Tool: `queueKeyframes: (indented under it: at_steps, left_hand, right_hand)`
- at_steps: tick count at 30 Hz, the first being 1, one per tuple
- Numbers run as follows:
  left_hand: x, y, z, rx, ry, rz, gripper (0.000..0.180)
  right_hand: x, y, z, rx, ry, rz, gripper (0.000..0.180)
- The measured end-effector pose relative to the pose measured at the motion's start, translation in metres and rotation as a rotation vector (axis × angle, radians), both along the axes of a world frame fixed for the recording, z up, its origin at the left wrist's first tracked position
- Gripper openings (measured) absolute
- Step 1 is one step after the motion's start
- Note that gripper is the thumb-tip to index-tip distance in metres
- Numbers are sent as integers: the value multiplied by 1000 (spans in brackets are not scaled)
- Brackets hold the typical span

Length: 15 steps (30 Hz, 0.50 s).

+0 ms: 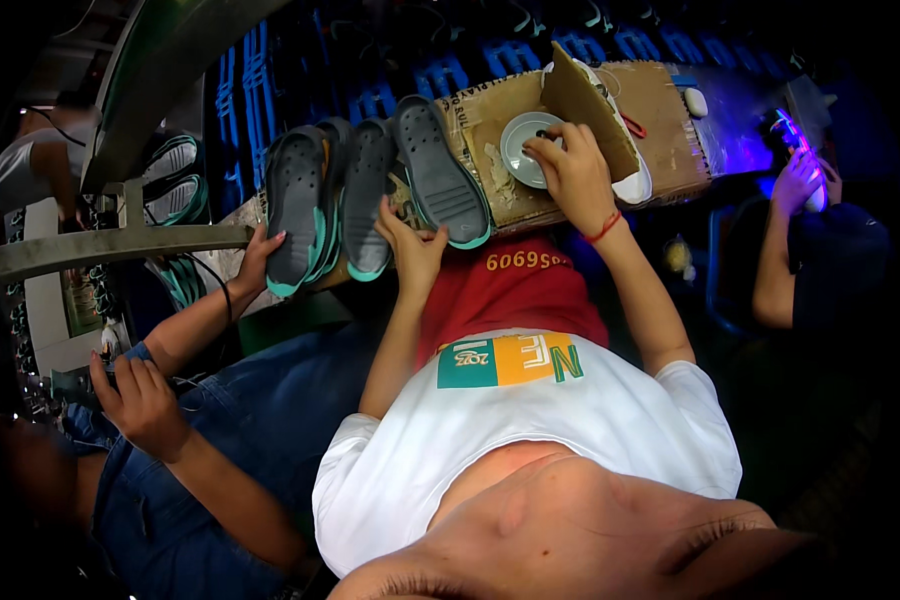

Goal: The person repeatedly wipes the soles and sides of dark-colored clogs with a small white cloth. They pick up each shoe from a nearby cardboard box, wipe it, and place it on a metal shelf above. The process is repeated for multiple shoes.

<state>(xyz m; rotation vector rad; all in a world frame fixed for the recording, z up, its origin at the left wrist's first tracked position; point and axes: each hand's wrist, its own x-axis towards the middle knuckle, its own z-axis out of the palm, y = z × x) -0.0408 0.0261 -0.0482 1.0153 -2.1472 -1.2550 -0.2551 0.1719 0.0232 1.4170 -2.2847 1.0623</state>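
Several grey shoe soles with teal edges lie side by side in front of me. My left hand (412,245) is between the middle sole (368,195) and the right-hand sole (442,175). Its fingers are apart, with one fingertip at the middle sole's edge and the thumb close to the right-hand sole. A round white dish (516,150) sits on the cardboard to the right. Over its right side my right hand (577,178) bends down, fingers pinched together at a small dark thing that they mostly hide.
An upright cardboard flap (582,100) stands beside the dish on the cardboard-covered table (670,110). A co-worker's hand (255,262) touches the leftmost sole (295,200). Another person at the right holds a glowing shoe (818,195). A metal bar (120,245) crosses at the left.
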Motion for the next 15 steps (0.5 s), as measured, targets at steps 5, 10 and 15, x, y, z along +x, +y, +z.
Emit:
queueKeyframes:
  at_steps: [5,10,15]
  left_hand:
    - [5,-22,41,922,239,-9,69]
    - [14,-22,30,1364,571,-63,62]
    - [-1,0,42,1772,947,-118,78]
  right_hand:
    - [-17,-12,-8,49,-22,29,11]
    - [-18,-18,-14,61,-13,81,11]
    - [-18,-19,-19,97,-12,93,11]
